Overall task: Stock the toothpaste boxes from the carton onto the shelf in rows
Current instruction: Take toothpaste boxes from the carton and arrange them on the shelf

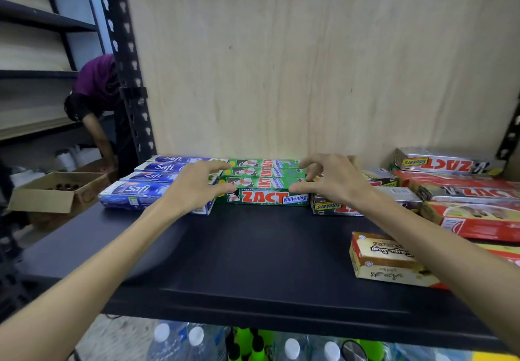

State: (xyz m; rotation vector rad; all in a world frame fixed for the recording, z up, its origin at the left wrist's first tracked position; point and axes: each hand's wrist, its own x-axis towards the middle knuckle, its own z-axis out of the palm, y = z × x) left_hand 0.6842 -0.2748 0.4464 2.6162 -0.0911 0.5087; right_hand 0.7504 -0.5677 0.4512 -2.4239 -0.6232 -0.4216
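Green toothpaste boxes (pixel 261 183) are laid in a row of four at the back of the dark shelf (pixel 253 248), toward twelve o'clock, flush against the blue Safi boxes (pixel 146 183) at nine o'clock. The left hand (pixel 194 186) and right hand (pixel 334 180) are spread at either end of the green row, fingers relaxed and gripping nothing; whether the fingertips touch the cardboard is hard to judge. Silver and red boxes (pixel 450 189) are stacked at three o'clock. An open carton (pixel 53 194) is seen beyond the shelf at nine o'clock.
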